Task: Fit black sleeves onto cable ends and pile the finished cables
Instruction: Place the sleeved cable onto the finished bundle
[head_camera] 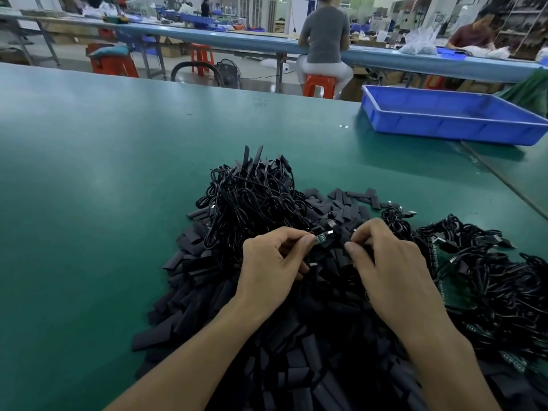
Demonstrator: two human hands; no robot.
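Note:
My left hand [274, 262] pinches a cable end with a small green circuit board [321, 238] between thumb and forefinger. Just to its right, my right hand [385, 262] pinches a black sleeve [345, 241] close to that board. Both hands hover over a wide heap of loose black sleeves [296, 336]. Behind the hands rises a pile of coiled black cables with sleeves on their ends [252, 194]. On the right lies a tangle of black cables with bare green boards [489, 277].
The work surface is a green table [89, 203]. A blue plastic tray [444, 117] stands at the back right, near a seam in the table. Beyond the table's far edge, people sit on orange stools at other benches.

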